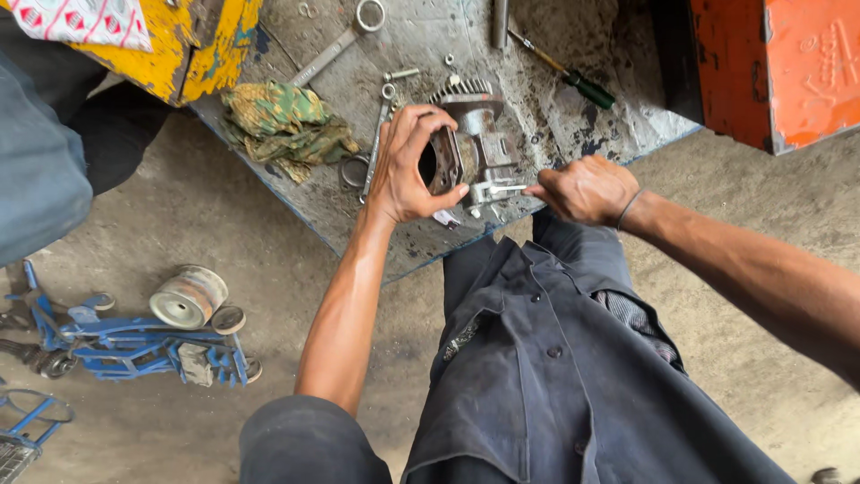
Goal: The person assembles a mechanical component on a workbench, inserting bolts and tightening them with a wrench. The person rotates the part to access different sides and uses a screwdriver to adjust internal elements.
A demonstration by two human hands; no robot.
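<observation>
Your left hand gripped the finned engine cylinder on the metal sheet; just right of the cylinder, your right hand pinched a small spanner.

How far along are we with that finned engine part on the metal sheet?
Done: loose bolts and washers lie on the metal sheet, so some fasteners appear to be off. In hand: the left hand steadies the finned engine part, while the right hand works a small tool at a fitting on its lower side. Left: cannot tell; the part looks otherwise assembled.
</observation>
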